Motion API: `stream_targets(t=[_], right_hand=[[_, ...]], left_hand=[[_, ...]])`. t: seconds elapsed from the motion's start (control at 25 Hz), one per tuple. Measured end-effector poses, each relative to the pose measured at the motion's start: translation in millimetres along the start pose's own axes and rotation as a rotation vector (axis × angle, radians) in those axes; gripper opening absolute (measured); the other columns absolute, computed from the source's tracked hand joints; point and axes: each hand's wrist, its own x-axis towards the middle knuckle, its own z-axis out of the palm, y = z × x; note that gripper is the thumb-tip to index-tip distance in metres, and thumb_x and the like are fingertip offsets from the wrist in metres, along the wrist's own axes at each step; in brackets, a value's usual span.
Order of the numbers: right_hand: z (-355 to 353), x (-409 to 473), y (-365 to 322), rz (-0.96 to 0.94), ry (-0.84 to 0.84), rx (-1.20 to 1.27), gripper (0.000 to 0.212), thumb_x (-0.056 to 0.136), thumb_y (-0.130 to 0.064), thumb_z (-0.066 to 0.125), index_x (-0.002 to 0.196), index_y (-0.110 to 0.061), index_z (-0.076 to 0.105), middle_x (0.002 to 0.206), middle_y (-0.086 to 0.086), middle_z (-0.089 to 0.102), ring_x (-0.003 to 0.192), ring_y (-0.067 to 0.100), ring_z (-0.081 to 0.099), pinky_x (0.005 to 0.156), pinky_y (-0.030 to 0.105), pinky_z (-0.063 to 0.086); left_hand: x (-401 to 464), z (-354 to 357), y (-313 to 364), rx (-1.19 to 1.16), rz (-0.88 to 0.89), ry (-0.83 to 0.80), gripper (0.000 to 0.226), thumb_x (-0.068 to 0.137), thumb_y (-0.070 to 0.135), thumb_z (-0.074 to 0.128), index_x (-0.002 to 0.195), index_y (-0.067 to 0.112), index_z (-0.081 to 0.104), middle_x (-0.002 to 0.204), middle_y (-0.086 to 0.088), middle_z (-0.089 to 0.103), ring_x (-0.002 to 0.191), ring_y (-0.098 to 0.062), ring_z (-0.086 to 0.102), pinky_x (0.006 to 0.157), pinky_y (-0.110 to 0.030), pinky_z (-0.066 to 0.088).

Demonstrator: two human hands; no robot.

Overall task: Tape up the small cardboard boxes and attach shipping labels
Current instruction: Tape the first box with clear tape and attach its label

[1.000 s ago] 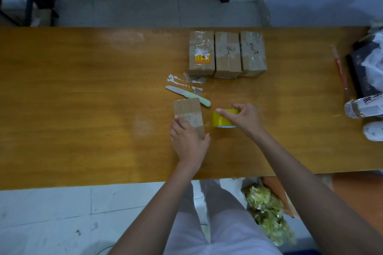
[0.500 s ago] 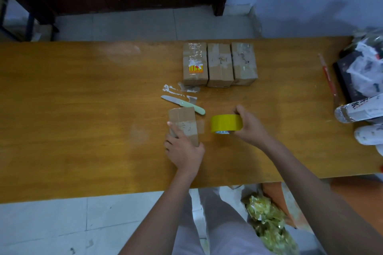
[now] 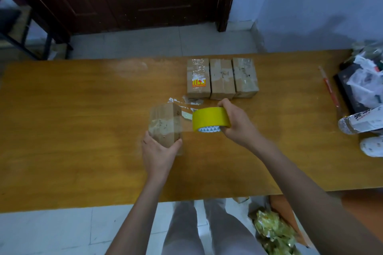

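Observation:
My left hand (image 3: 158,152) grips the near end of a small cardboard box (image 3: 164,123), lifted and tilted off the wooden table (image 3: 83,130). A clear strip of tape runs from the box's side to the yellow tape roll (image 3: 210,119), which my right hand (image 3: 238,123) holds just right of the box. Three more small cardboard boxes (image 3: 221,77) stand side by side at the far edge; the left one bears a yellow and red sticker. The pale green knife (image 3: 187,115) is mostly hidden behind the box and roll.
White paper scraps (image 3: 176,100) lie near the boxes. At the right end are a red stick (image 3: 329,88), a dark box with plastic bags (image 3: 364,83) and a plastic bottle (image 3: 360,120). A bag of yellow-green wrapping (image 3: 273,232) sits on the floor below the table.
The box has been lifted off the table and tilted by my left hand. My right hand raised the tape roll and a stretch of tape now spans to the box.

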Motion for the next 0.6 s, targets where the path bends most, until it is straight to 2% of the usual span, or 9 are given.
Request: stream_targets(t=[0.08, 0.16, 0.24, 0.32, 0.48, 0.6], right_hand=[[-6.5, 5.2, -11.0, -0.029, 0.011, -0.025, 0.051, 0.073, 0.002, 0.072, 0.109, -0.021, 0.044, 0.097, -0.006, 0.052, 0.085, 0.013, 0.052, 0.060, 0.023, 0.038], [-13.8, 8.0, -16.2, -0.060, 0.065, -0.161, 0.047, 0.072, 0.002, 0.070, 0.110, -0.015, 0.048, 0.100, -0.003, 0.054, 0.087, 0.017, 0.053, 0.062, 0.029, 0.042], [-27.0, 8.7, -9.7, -0.073, 0.156, -0.443, 0.039, 0.069, 0.009, 0.063, 0.103, -0.008, 0.054, 0.096, 0.005, 0.057, 0.084, 0.023, 0.053, 0.058, 0.030, 0.037], [-43.2, 6.7, 3.7, -0.019, 0.173, -0.573, 0.037, 0.067, 0.012, 0.058, 0.100, -0.005, 0.056, 0.095, 0.010, 0.059, 0.083, 0.027, 0.053, 0.055, 0.029, 0.033], [-46.5, -0.4, 17.2, 0.020, 0.115, -0.494, 0.045, 0.071, 0.009, 0.058, 0.114, -0.005, 0.057, 0.109, 0.010, 0.061, 0.099, 0.028, 0.055, 0.061, 0.028, 0.036], [-42.7, -4.2, 17.0, 0.020, 0.110, -0.455, 0.046, 0.070, 0.008, 0.059, 0.114, -0.005, 0.056, 0.111, 0.011, 0.060, 0.100, 0.028, 0.054, 0.063, 0.028, 0.033]], left_hand=[[2.9, -7.6, 6.4, -0.070, 0.019, -0.007, 0.100, 0.062, 0.046, 0.086, 0.140, 0.005, 0.037, 0.130, -0.012, 0.053, 0.120, -0.030, 0.051, 0.097, -0.047, 0.049], [9.4, -19.3, 8.3, -0.157, -0.016, -0.008, 0.100, 0.064, 0.041, 0.087, 0.142, 0.006, 0.036, 0.130, -0.010, 0.053, 0.119, -0.028, 0.053, 0.098, -0.043, 0.049], [21.9, -38.7, 5.2, -0.294, -0.101, -0.005, 0.100, 0.065, 0.035, 0.089, 0.144, 0.006, 0.034, 0.132, -0.009, 0.054, 0.118, -0.028, 0.055, 0.098, -0.043, 0.049], [31.6, -55.7, -0.5, -0.397, -0.149, -0.031, 0.102, 0.063, 0.033, 0.090, 0.144, 0.007, 0.034, 0.132, -0.009, 0.054, 0.117, -0.028, 0.056, 0.096, -0.046, 0.051], [26.3, -61.2, 2.7, -0.585, -0.202, -0.164, 0.103, 0.055, 0.040, 0.083, 0.142, 0.011, 0.037, 0.130, -0.007, 0.055, 0.112, -0.026, 0.059, 0.087, -0.040, 0.055], [24.6, -64.1, 3.7, -0.668, -0.194, -0.233, 0.095, 0.057, 0.037, 0.082, 0.139, 0.010, 0.042, 0.125, -0.008, 0.060, 0.108, -0.026, 0.063, 0.078, -0.035, 0.056]])
